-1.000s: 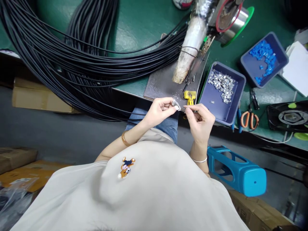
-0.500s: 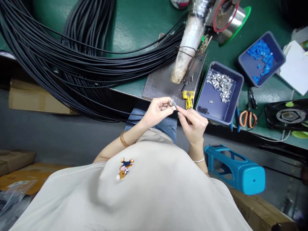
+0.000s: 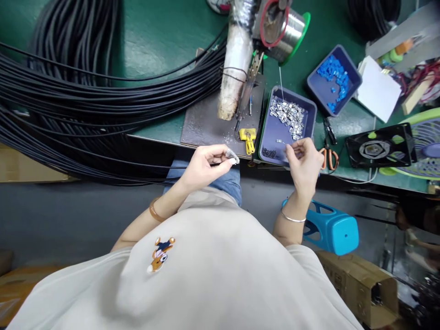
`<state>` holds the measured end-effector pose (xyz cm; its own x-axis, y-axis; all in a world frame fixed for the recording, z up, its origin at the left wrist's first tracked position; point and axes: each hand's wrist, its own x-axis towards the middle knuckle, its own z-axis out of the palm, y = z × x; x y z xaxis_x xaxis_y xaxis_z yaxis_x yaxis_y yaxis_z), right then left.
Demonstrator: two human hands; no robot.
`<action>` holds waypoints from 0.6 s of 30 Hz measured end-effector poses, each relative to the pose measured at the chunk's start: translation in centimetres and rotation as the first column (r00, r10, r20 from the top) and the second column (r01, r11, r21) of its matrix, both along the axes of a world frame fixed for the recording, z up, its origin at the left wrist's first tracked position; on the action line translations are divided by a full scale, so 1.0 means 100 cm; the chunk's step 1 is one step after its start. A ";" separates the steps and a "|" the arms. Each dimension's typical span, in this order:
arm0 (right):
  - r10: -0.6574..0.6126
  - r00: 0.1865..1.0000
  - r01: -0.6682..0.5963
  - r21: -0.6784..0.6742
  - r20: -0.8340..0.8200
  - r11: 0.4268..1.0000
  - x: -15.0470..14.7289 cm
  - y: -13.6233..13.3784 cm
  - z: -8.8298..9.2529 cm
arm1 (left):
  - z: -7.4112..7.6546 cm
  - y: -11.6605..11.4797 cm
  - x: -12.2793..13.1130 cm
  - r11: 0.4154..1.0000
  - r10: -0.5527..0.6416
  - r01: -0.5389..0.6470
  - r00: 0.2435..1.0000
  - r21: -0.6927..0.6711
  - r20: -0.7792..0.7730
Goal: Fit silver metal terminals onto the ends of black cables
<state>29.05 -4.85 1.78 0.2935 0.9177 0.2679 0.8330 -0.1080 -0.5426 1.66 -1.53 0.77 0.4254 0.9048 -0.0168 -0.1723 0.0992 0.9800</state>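
Observation:
My left hand (image 3: 206,165) is closed in a pinch at the bench's front edge, holding the end of a thin black cable (image 3: 144,166) with a small clear-grey piece at the fingertips. My right hand (image 3: 304,160) is over the near corner of the purple tray (image 3: 311,114) of small silver metal clips (image 3: 288,115). Its thumb and forefinger are pinched on something small that I cannot make out. The two hands are apart, about a hand's width.
A big bundle of black cables (image 3: 85,101) covers the green bench on the left. A dark metal plate (image 3: 206,123) with a taped tool, a yellow tool (image 3: 248,137), a solder reel (image 3: 287,32), a tray of blue parts (image 3: 333,78), orange scissors (image 3: 328,158) and a fan (image 3: 378,146) lie around. A blue stool (image 3: 330,229) stands below.
My right hand left my left hand's fingertips and moved right to the clip tray. My left hand kept its pinch. The camera view shifted right.

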 end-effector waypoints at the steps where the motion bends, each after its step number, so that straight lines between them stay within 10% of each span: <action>1: 0.014 0.999 -0.014 0.007 0.044 1.000 0.004 0.006 -0.004 | -0.002 0.002 0.001 0.999 0.013 -0.012 0.999 -0.037 0.031; 7: 0.163 0.984 -0.154 -0.112 0.073 0.982 0.009 0.034 -0.015 | -0.017 0.013 0.003 0.962 0.096 -0.043 0.978 -0.269 0.187; 18: 0.026 0.995 -0.017 -0.089 0.100 0.996 -0.006 0.027 -0.009 | -0.016 0.012 0.003 0.978 0.050 -0.014 0.984 -0.206 0.170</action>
